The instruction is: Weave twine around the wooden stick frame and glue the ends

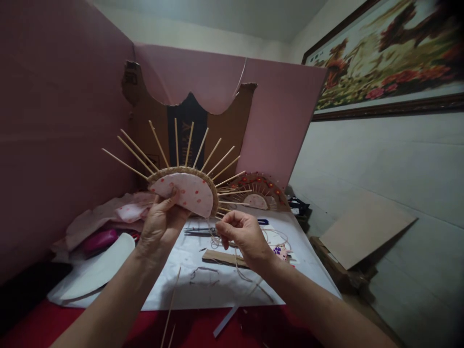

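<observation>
My left hand grips a half-made basket base: a disc covered in pink dotted cloth, edged with woven cord, with several wooden sticks fanning out from it. It is held up and tilted, above the white sheet. My right hand is closed in a pinch on a thin tan cord that runs from the disc's lower right edge down under my wrist.
A finished woven basket with red dots stands behind. Scissors and a cardboard strip lie on the sheet. A pink tool and cloth lie at left. Pink boards wall off the back. A cardboard piece leans at right.
</observation>
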Demonstrator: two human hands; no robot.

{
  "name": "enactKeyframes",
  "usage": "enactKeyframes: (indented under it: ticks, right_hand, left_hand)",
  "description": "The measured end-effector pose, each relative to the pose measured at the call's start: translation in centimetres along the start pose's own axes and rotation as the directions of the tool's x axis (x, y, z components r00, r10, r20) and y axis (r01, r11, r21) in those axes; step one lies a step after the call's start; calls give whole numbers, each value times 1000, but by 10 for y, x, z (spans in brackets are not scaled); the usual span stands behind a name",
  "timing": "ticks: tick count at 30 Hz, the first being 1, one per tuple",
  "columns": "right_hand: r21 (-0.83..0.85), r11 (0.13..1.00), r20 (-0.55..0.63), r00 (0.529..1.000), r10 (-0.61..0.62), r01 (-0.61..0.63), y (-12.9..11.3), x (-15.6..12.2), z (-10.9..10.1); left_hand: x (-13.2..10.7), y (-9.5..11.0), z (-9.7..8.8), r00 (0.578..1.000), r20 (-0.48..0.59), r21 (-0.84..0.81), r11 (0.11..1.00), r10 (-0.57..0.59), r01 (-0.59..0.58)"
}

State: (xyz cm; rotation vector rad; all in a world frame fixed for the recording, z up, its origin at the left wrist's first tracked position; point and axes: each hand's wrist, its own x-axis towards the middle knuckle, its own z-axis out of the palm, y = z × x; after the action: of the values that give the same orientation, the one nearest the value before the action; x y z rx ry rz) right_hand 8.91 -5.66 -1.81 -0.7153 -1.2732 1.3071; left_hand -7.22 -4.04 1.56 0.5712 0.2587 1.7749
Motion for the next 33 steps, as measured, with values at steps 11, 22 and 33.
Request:
enactKeyframes:
  ticks: [11,22,33]
  right_hand:
    - [-453,865,141,975,-171,217,21,-15,8]
    - [-577,792,141,980,-142,198,43,-21,8]
    - [17,985,63,984,169,-170,33,-14,10]
  left_hand:
    - [7,-1,-1,971,-183,-150,980,-155,128]
    - [9,-2,0,939,-309,-151,983,-151,109]
    - [-2,-21,-1,947,-256,-107,980,-191,169]
